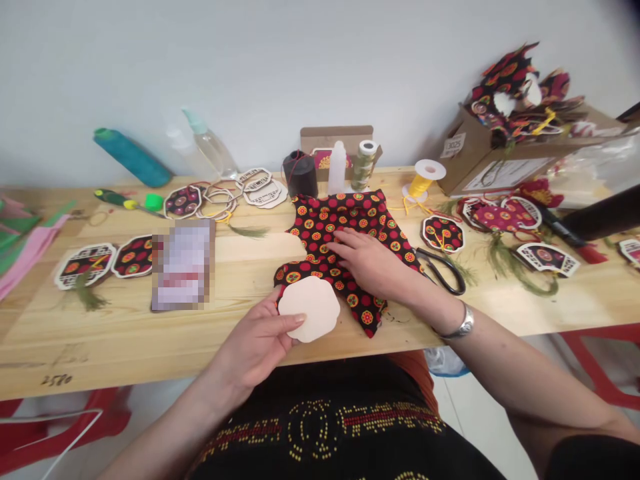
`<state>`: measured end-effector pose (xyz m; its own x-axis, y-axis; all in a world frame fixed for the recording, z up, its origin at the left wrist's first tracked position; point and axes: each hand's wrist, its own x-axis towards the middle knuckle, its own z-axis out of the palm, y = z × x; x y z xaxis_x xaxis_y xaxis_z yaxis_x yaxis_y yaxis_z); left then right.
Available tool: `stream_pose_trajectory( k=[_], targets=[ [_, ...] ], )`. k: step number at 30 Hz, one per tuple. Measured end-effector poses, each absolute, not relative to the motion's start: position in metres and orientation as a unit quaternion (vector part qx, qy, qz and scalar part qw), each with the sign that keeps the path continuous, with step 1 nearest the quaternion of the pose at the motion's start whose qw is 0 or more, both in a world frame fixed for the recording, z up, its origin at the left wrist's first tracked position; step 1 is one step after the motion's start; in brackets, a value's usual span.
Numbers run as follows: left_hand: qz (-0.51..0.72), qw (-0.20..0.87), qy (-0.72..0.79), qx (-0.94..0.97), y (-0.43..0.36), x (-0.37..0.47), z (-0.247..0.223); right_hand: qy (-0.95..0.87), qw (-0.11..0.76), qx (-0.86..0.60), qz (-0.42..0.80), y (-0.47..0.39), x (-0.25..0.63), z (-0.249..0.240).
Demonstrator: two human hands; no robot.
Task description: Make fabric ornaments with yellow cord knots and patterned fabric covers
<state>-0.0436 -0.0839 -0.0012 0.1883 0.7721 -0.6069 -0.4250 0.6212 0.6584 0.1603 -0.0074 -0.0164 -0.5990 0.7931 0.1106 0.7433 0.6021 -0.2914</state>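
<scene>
Between thumb and fingers, my left hand [267, 333] holds a pale plate with a scalloped outline [315, 308] near the table's front edge. Behind it lies a piece of black cloth with red and yellow flower motifs [330, 223], spread unevenly on the wood. My right hand [367, 263] rests on this cloth with its fingers stretched out, and a silver bracelet circles the wrist. The black handles of scissors [443, 270] show just right of that hand; their blades are hidden.
Along the back of the wooden table [240, 333] stand a black thread spool [301, 175], a white bottle [337, 170] and a yellow spool [425, 180]. A full cardboard box [500, 160] is at right. Finished ornaments [85, 265] and a blurred-out rectangular item [184, 265] lie left.
</scene>
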Motion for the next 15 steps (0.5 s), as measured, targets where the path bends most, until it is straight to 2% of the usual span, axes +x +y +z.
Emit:
stream_pose_trajectory(
  k=[3, 5, 9, 12, 15],
  targets=[
    [0.398, 0.746, 0.504, 0.176, -0.084, -0.046, -0.002, -0.851, 0.166, -0.491, 0.089, -0.021, 0.162, -0.009],
    [0.395, 0.747, 0.502, 0.182, -0.084, -0.046, -0.002, -0.817, 0.210, -0.523, 0.126, -0.035, 0.160, 0.001],
    [0.389, 0.757, 0.490, 0.190, -0.084, -0.045, -0.001, -0.701, 0.227, -0.570, 0.364, -0.065, 0.154, 0.009],
    [0.387, 0.759, 0.488, 0.189, -0.084, -0.045, -0.002, -0.576, 0.241, -0.532, 0.572, -0.078, 0.151, 0.003],
    [0.382, 0.761, 0.484, 0.200, -0.084, -0.045, -0.004, -0.473, 0.283, -0.496, 0.671, -0.082, 0.148, -0.002]
  ],
)
